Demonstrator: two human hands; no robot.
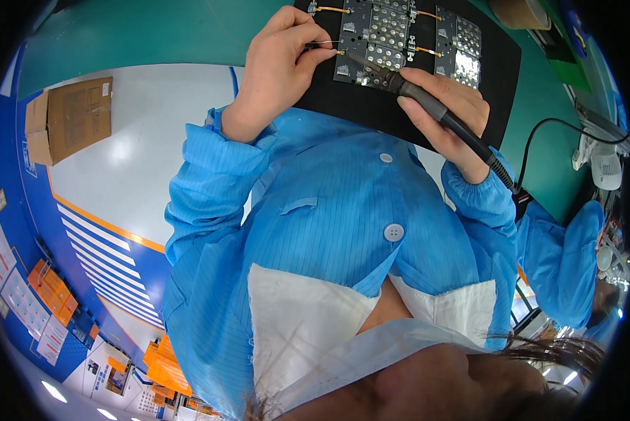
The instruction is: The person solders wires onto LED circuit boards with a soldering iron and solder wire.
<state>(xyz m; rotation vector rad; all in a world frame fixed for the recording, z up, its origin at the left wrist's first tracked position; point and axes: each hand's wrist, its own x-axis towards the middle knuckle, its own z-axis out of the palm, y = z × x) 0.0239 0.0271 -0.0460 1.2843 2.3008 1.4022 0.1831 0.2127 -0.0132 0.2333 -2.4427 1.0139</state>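
My left hand point(276, 74) is closed in a pinch at the left edge of the near circuit board point(350, 69). A thin wire point(320, 43) shows between its fingertips, and the rest of what it holds is hidden by the fingers. In my right hand point(455, 105) is a black soldering iron point(427, 100), held like a pen. Its tip points left over the near board, close to my left fingertips; I cannot tell whether it touches. The boards are black with rows of round silvery pads and lie on a black mat point(399, 116).
Another board column point(458, 49) lies to the right, with short orange cables point(427, 52) between. The iron's black cord point(539, 125) loops away right over the green table point(160, 35). A brown roll point(519, 12) stands at the far right. A cardboard box point(80, 119) sits at left. Beside me on the right is a person's blue sleeve point(560, 259).
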